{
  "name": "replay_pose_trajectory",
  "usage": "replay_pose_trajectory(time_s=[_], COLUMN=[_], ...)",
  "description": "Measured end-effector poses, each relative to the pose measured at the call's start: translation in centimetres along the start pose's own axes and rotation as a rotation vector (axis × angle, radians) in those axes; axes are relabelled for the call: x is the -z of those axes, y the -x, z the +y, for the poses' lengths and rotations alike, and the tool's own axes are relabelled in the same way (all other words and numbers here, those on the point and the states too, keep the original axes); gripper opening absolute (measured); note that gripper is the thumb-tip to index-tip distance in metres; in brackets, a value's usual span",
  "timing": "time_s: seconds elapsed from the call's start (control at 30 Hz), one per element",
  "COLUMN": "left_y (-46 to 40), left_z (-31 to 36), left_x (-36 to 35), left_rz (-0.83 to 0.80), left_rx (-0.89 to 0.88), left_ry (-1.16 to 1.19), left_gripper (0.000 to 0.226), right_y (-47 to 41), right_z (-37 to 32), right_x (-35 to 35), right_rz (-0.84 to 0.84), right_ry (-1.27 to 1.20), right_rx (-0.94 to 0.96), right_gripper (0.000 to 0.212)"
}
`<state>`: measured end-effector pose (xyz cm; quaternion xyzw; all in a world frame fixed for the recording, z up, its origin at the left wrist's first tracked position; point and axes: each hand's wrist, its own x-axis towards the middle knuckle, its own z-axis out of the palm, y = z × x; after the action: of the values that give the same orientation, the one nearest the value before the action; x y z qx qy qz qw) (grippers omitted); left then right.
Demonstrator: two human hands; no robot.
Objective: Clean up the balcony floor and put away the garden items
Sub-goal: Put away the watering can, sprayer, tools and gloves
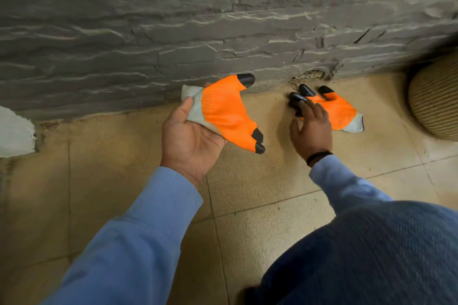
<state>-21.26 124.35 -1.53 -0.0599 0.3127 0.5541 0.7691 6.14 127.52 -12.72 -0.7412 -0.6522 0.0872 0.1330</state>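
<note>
The left hand (pixel 192 138), palm up, grips one orange glove (pixel 223 109) by its grey cuff, above the tiled floor (pixel 247 193). Just right of it, the right hand (pixel 311 129) reaches down with loose, spread fingers resting on a second glove (pixel 339 111) lying on the floor by the wall (pixel 173 20). Right of that hand sits a ribbed pot (pixel 436 104); its contents are out of sight.

A home balcony: beige floor tiles (pixel 260 181); grey stone-clad wall (pixel 173 20); wall-foot drain grate (pixel 311 74).
</note>
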Motion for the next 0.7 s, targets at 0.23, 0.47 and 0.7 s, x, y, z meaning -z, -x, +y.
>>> replay_pose_trajectory(time_s=[0.23, 0.47, 0.7], left_y=[0.2, 0.5, -0.3], left_z=[-1.5, -1.2, -1.0], left_x=[0.3, 0.5, 2.3], left_rz=[-0.046, -0.023, 0.104], left_rx=[0.025, -0.022, -0.105], left_ry=[0.06, 0.043, 0.036], left_gripper=[0.055, 0.057, 0.043], right_y=[-1.2, -1.9, 0.1], right_z=[2.4, 0.8, -5.9], right_x=[-0.1, 1.1, 4.8], right_rz=[-0.093, -0.128, 0.101], right_ry=[0.204, 0.158, -0.341], right_rx=[-0.138, -0.1, -0.082], right_gripper=[0.043, 0.024, 0.019])
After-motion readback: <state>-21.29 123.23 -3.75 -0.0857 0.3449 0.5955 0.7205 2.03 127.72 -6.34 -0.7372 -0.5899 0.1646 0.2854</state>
